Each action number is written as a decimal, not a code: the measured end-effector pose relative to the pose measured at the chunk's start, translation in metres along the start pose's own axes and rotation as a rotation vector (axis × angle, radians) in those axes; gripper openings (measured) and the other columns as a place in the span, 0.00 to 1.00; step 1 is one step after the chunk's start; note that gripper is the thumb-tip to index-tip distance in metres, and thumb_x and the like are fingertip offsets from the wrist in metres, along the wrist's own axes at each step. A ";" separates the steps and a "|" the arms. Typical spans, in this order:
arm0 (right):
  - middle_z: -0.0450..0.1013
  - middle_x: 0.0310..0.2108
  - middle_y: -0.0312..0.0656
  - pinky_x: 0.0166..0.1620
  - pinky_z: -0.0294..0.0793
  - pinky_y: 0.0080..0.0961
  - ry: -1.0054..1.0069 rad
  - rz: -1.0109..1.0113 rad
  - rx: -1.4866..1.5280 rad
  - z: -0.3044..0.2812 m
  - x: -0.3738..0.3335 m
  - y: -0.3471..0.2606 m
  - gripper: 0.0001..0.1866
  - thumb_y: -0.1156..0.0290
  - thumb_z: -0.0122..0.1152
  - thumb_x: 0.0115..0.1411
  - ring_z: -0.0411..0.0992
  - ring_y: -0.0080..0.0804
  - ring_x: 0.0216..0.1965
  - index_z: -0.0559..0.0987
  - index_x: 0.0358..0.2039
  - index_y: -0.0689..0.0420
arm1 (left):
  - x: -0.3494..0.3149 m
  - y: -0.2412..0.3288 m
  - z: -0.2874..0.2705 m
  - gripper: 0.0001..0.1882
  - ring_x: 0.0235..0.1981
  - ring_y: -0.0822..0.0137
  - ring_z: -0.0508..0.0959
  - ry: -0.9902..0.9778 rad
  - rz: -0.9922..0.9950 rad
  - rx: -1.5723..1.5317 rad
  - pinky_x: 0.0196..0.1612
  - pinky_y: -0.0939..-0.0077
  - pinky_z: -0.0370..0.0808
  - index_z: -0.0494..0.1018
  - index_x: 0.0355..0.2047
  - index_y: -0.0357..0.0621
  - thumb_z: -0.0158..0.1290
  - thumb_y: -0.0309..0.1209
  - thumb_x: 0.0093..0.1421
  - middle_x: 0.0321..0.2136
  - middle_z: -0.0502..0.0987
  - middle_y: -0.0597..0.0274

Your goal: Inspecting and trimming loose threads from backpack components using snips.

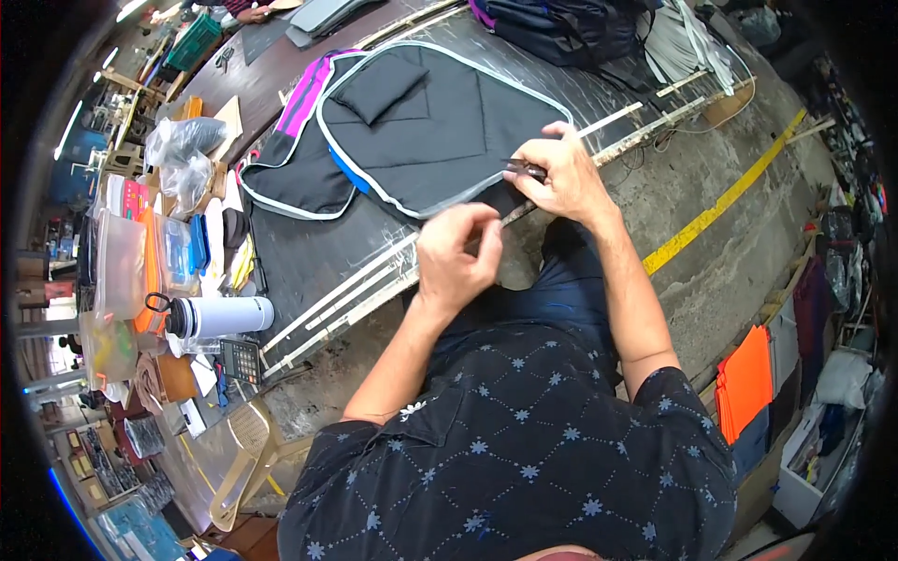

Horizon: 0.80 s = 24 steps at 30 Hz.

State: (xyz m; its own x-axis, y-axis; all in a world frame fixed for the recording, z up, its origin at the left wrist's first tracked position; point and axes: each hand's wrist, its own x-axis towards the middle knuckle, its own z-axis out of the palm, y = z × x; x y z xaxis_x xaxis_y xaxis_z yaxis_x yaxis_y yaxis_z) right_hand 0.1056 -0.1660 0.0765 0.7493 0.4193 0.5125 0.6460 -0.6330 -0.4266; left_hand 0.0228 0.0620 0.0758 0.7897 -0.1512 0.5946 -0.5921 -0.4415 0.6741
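A black padded fabric panel (pixel 449 140) with pale edge binding lies on the dark table in front of me. A small black fabric pad (pixel 380 86) rests on its upper left part. Beneath its left side is another black piece (pixel 304 178) with pale binding and a purple strip. My right hand (pixel 566 178) is closed around small dark thread snips (pixel 528 169), at the panel's right near corner. My left hand (pixel 458 251) is curled with thumb and fingers pressed together, just off the panel's near edge. Whatever it pinches, if anything, is too small to make out.
A white bottle (pixel 220 317) and a calculator (pixel 240 361) stand near the table's left end, beside plastic boxes (pixel 120 257) and bags. A dark backpack (pixel 561 33) lies at the far right. Bright orange sheets (pixel 745 381) hang on my right, past the yellow floor line (pixel 725 206).
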 end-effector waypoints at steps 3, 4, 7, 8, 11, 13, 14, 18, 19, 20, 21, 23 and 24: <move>0.81 0.27 0.40 0.44 0.75 0.33 -0.193 0.247 0.229 0.009 0.002 -0.023 0.10 0.65 0.74 0.63 0.76 0.29 0.32 0.86 0.36 0.59 | 0.001 -0.034 -0.004 0.13 0.38 0.50 0.82 0.103 0.003 0.127 0.45 0.58 0.77 0.79 0.41 0.41 0.68 0.24 0.56 0.36 0.82 0.53; 0.81 0.27 0.40 0.40 0.75 0.29 -0.282 0.405 0.444 0.013 0.003 -0.029 0.11 0.65 0.73 0.65 0.75 0.23 0.32 0.85 0.36 0.61 | 0.000 -0.040 -0.008 0.14 0.38 0.50 0.82 0.103 0.022 0.159 0.45 0.58 0.76 0.79 0.41 0.41 0.69 0.25 0.55 0.35 0.81 0.54; 0.78 0.27 0.29 0.36 0.71 0.22 -0.270 0.485 0.732 0.042 0.001 -0.028 0.13 0.65 0.70 0.68 0.70 0.14 0.32 0.85 0.34 0.64 | 0.000 -0.048 -0.022 0.15 0.40 0.49 0.81 0.087 0.077 0.239 0.47 0.57 0.77 0.78 0.41 0.41 0.70 0.25 0.54 0.37 0.81 0.53; 0.77 0.28 0.28 0.35 0.70 0.21 -0.282 0.540 0.786 0.042 0.004 -0.034 0.13 0.65 0.70 0.68 0.70 0.13 0.32 0.85 0.34 0.63 | -0.001 -0.051 -0.024 0.15 0.40 0.49 0.81 0.086 0.075 0.244 0.47 0.57 0.77 0.78 0.41 0.41 0.70 0.25 0.54 0.37 0.81 0.53; 0.77 0.27 0.27 0.35 0.69 0.19 -0.279 0.567 0.878 0.058 0.003 -0.031 0.13 0.64 0.71 0.68 0.69 0.12 0.32 0.85 0.33 0.62 | -0.002 -0.053 -0.026 0.13 0.39 0.52 0.83 0.118 0.114 0.299 0.45 0.60 0.80 0.82 0.39 0.40 0.71 0.22 0.54 0.36 0.83 0.55; 0.77 0.27 0.27 0.35 0.68 0.19 -0.279 0.574 0.878 0.060 0.001 -0.031 0.13 0.64 0.71 0.67 0.69 0.12 0.32 0.85 0.33 0.62 | -0.006 -0.055 -0.023 0.12 0.39 0.53 0.83 0.142 0.104 0.304 0.45 0.61 0.80 0.83 0.39 0.41 0.71 0.22 0.54 0.36 0.83 0.55; 0.77 0.27 0.27 0.34 0.68 0.19 -0.278 0.580 0.877 0.060 0.001 -0.032 0.12 0.64 0.71 0.67 0.69 0.12 0.31 0.85 0.33 0.61 | -0.008 -0.055 -0.022 0.12 0.39 0.53 0.83 0.168 0.096 0.309 0.45 0.61 0.80 0.83 0.38 0.41 0.71 0.22 0.54 0.36 0.83 0.55; 0.77 0.27 0.26 0.34 0.68 0.19 -0.263 0.585 0.848 0.059 0.002 -0.036 0.12 0.65 0.71 0.67 0.69 0.12 0.31 0.85 0.33 0.62 | -0.008 -0.057 -0.017 0.10 0.39 0.54 0.83 0.205 0.074 0.308 0.45 0.62 0.80 0.83 0.36 0.42 0.70 0.21 0.54 0.35 0.83 0.56; 0.77 0.27 0.26 0.34 0.68 0.19 -0.256 0.585 0.842 0.059 0.002 -0.035 0.12 0.65 0.71 0.67 0.68 0.12 0.31 0.85 0.33 0.62 | -0.008 -0.058 -0.016 0.10 0.39 0.53 0.82 0.208 0.070 0.314 0.45 0.61 0.78 0.82 0.35 0.42 0.69 0.22 0.53 0.36 0.82 0.57; 0.76 0.27 0.26 0.34 0.68 0.19 -0.248 0.585 0.838 0.058 0.003 -0.037 0.12 0.65 0.72 0.66 0.68 0.12 0.31 0.85 0.33 0.62 | -0.007 -0.058 -0.015 0.10 0.40 0.53 0.81 0.211 0.065 0.320 0.45 0.60 0.76 0.81 0.35 0.43 0.69 0.22 0.53 0.36 0.82 0.57; 0.76 0.27 0.26 0.34 0.68 0.19 -0.250 0.585 0.837 0.057 0.004 -0.038 0.12 0.65 0.72 0.66 0.68 0.12 0.31 0.85 0.33 0.62 | -0.007 -0.058 -0.015 0.10 0.40 0.53 0.81 0.212 0.064 0.320 0.45 0.60 0.76 0.81 0.35 0.43 0.69 0.22 0.53 0.36 0.82 0.57; 0.75 0.27 0.26 0.33 0.67 0.19 -0.240 0.606 0.788 0.052 0.006 -0.039 0.13 0.64 0.72 0.67 0.67 0.11 0.31 0.85 0.33 0.62 | -0.005 -0.056 -0.015 0.10 0.40 0.53 0.81 0.202 0.051 0.294 0.46 0.59 0.77 0.80 0.34 0.42 0.67 0.21 0.52 0.36 0.81 0.57; 0.75 0.27 0.26 0.33 0.67 0.19 -0.240 0.607 0.788 0.053 0.006 -0.037 0.13 0.64 0.72 0.67 0.67 0.11 0.31 0.85 0.33 0.62 | -0.006 -0.056 -0.016 0.10 0.40 0.53 0.81 0.202 0.052 0.294 0.46 0.59 0.77 0.80 0.34 0.42 0.67 0.21 0.52 0.36 0.81 0.57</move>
State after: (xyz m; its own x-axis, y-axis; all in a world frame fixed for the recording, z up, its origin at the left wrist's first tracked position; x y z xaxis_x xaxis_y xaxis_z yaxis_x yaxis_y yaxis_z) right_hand 0.0942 -0.1058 0.0559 0.9355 0.3445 -0.0786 -0.0048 -0.2100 -0.9777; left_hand 0.0484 0.1014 0.0415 0.6951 -0.0154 0.7188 -0.5356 -0.6780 0.5034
